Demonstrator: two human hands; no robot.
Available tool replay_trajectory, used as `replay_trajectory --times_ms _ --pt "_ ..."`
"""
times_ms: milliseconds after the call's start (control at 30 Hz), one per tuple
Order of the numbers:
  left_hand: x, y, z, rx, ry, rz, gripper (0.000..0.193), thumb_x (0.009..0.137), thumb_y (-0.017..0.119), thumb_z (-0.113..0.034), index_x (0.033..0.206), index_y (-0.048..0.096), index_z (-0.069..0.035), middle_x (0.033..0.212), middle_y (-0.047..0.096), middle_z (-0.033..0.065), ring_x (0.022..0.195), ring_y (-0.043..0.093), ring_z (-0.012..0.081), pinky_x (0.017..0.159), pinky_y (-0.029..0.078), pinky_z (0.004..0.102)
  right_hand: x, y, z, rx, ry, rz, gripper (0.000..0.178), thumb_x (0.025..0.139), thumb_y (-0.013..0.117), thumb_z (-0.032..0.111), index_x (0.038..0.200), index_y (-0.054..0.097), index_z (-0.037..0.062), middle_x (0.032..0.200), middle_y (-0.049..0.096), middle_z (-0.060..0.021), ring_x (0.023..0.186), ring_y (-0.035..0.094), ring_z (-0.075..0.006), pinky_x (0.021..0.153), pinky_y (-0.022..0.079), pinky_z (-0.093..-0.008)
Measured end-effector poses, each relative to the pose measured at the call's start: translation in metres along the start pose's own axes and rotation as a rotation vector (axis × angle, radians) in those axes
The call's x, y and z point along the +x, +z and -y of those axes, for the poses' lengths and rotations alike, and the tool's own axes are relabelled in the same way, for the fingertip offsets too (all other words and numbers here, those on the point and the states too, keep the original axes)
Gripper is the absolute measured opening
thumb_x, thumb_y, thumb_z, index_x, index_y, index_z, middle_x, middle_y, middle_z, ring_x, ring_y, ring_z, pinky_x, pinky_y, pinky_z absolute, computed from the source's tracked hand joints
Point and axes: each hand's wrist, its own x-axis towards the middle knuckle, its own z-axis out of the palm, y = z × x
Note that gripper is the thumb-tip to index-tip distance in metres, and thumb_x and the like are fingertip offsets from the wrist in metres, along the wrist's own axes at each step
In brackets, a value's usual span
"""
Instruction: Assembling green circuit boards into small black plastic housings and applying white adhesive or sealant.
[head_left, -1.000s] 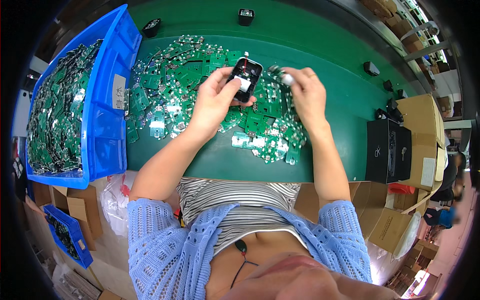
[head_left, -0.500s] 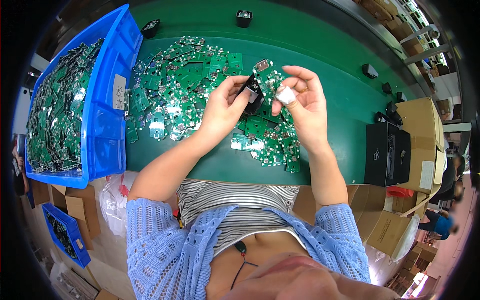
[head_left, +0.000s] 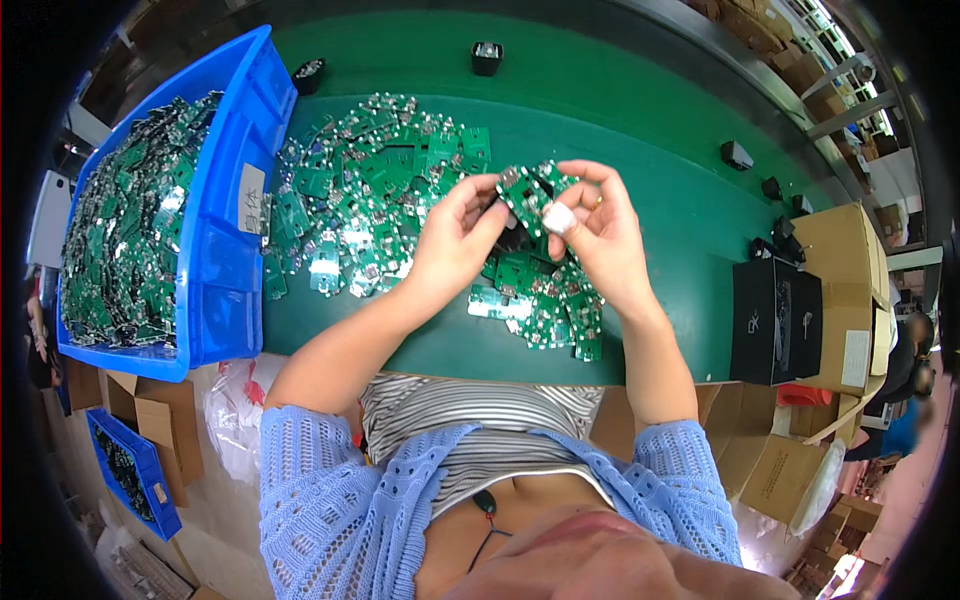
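My left hand (head_left: pixel 450 240) is closed around a black plastic housing (head_left: pixel 512 240), mostly hidden behind a green circuit board. That circuit board (head_left: pixel 522 198) is pinched in my right hand (head_left: pixel 608 245), tilted up against the housing. A white wrapping (head_left: pixel 560 217) covers the tip of my right thumb. Whether the board sits inside the housing or only touches it, I cannot tell. Below and to the left of my hands lies a loose spread of green circuit boards (head_left: pixel 385 165), with more boards (head_left: pixel 550 305) between my forearms.
A blue bin (head_left: pixel 225 290) heaped with circuit boards stands at the left of the green table (head_left: pixel 680 330). Small black housings stand at the back, one (head_left: pixel 487 58) in the middle and another (head_left: pixel 737 155) at right. A black box (head_left: pixel 755 320) and a cardboard carton (head_left: pixel 850 270) stand far right.
The circuit board in my right hand has come down and left, over the black housing, and now hides most of it. The whole view has shifted slightly.
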Motion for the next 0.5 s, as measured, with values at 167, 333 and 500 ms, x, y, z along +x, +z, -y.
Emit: replay_trajectory --times_ms 167,333,500 --pt "-0.006 0.005 -0.008 -0.014 -0.023 0.044 0.032 0.088 0.052 -0.013 0.115 0.042 0.002 0.096 0.055 0.0082 0.081 0.058 0.0139 0.066 0.054 0.0285 -0.002 -0.003 0.0 -0.047 0.087 0.041 0.039 0.081 0.054 -0.002 0.117 0.04 0.0019 0.075 0.048 -0.0019 0.06 0.05 -0.0076 0.051 0.042 -0.0178" --pt "-0.003 0.002 -0.004 0.076 -0.035 0.016 0.03 0.085 0.055 -0.013 0.11 0.047 0.003 0.089 0.058 0.0072 0.076 0.058 0.0118 0.065 0.05 0.0254 -0.001 0.004 0.001 -0.515 -0.209 -0.069 0.028 0.076 0.06 0.0 0.104 0.058 0.0068 0.086 0.048 -0.0026 0.067 0.046 -0.0079 0.054 0.041 -0.021" --pt "-0.009 0.008 -0.007 0.14 -0.11 0.041 0.031 0.083 0.058 -0.014 0.108 0.05 0.004 0.085 0.058 0.0069 0.07 0.058 0.0105 0.057 0.05 0.0235 -0.002 0.009 -0.003 -0.525 -0.392 -0.146 0.017 0.073 0.063 0.0 0.089 0.064 0.0066 0.088 0.048 -0.0041 0.069 0.048 -0.0104 0.055 0.041 -0.0221"
